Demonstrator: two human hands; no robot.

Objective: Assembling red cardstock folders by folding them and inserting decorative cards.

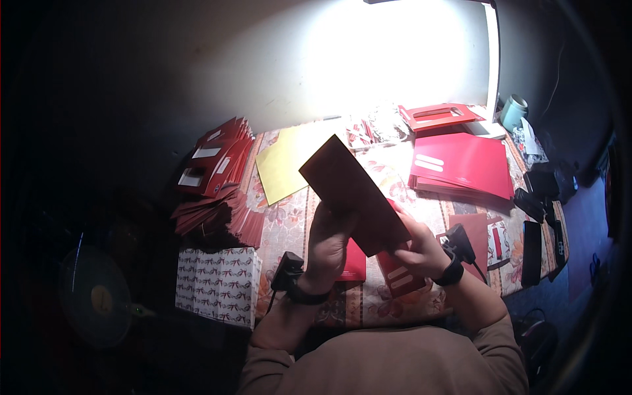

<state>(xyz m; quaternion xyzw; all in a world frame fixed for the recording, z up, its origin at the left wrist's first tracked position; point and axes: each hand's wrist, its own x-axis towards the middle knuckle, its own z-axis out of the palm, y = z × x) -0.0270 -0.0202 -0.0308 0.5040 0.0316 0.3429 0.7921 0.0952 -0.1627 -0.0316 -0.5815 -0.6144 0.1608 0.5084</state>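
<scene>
Raised above the table between my hands is a flat, oblong dark-red card piece point(355, 197), tilted, with its near face in shadow. My left hand point(329, 240) grips its left edge, the thumb lying across the near face. At the lower right corner my right hand point(421, 250) closes on it, fingers partly hidden behind. Whether the piece is one sheet or a folded sleeve, I cannot tell. Below it, a red sheet point(355, 263) and a red card with two pale slots point(398, 273) lie on the flowered tablecloth point(283, 240).
Windowed red card pieces point(220, 158) are heaped at the left, above a patterned white box point(217, 283). A yellow sheet point(283, 164) lies behind my left hand. Flat red cards point(461, 164) are stacked at the right, near a teal cup point(514, 112) and a dark phone point(531, 251).
</scene>
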